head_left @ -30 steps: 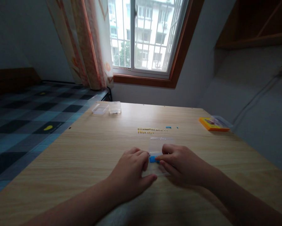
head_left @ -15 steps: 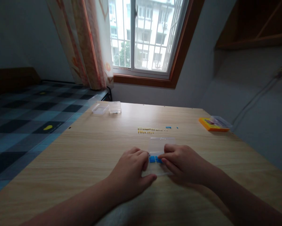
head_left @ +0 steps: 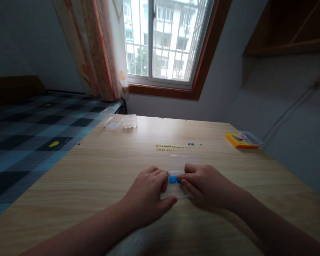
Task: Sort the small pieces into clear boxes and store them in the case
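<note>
A clear plastic box [head_left: 173, 195] lies on the table before me, its lid [head_left: 179, 160] folded back on the far side. Small blue pieces [head_left: 172, 179] sit in a band inside it. At the box's left side, my left hand [head_left: 151, 193] grips the edge, with curled fingers and the thumb along the near side. My right hand [head_left: 206, 181] reaches in from the right, closed, index finger and thumb close together at the right end of the blue pieces. Those fingertips hide whatever is between them.
Beyond the box lie rows of tiny yellowish pieces [head_left: 165, 146] and a few blue ones [head_left: 191, 144]. Clear containers [head_left: 130, 121] stand at the far left of the table [head_left: 95, 170]. An orange box [head_left: 240, 142] is at the right edge. A checked bed [head_left: 29, 131] adjoins the left side.
My right fingertips have shifted slightly left over the blue pieces, covering part of the right-hand group. My left hand holds nearly the same place on the box.
</note>
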A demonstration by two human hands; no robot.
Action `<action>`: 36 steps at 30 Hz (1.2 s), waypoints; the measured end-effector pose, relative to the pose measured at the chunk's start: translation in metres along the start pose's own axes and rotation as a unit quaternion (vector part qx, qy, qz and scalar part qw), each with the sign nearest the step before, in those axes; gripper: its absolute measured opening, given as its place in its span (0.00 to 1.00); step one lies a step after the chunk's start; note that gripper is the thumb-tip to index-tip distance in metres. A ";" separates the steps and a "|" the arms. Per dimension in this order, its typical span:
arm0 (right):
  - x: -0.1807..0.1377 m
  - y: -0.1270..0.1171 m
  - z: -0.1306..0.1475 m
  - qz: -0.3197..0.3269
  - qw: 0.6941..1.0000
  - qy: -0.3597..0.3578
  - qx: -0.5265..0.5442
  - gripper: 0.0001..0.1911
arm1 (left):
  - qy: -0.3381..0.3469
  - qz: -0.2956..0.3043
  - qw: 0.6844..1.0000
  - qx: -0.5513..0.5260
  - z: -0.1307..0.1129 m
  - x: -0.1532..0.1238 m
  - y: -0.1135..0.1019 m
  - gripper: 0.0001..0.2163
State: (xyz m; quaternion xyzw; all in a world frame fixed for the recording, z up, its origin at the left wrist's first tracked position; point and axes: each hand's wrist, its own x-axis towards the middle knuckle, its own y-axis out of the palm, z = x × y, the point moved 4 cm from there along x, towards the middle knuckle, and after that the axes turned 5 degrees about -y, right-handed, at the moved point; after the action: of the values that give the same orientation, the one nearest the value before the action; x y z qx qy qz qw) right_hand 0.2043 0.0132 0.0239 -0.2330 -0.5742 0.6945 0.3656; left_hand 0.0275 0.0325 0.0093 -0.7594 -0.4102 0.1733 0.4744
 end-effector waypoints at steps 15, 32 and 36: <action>-0.003 -0.001 -0.005 0.009 1.000 -0.004 -0.009 0.15 | -0.003 0.005 1.000 -0.004 0.000 0.000 0.000 0.15; -0.002 0.001 -0.007 0.014 1.000 0.013 -0.013 0.13 | -0.002 0.011 1.000 0.001 -0.001 0.000 -0.001 0.14; -0.003 -0.001 -0.008 0.007 1.000 0.010 -0.005 0.13 | -0.004 0.013 1.000 -0.003 -0.001 0.000 -0.001 0.14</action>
State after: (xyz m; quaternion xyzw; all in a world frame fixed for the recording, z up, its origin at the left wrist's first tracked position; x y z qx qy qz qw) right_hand 0.2122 0.0157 0.0224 -0.2460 -0.5726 0.6913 0.3657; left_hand 0.0274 0.0325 0.0105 -0.7653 -0.4028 0.1812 0.4683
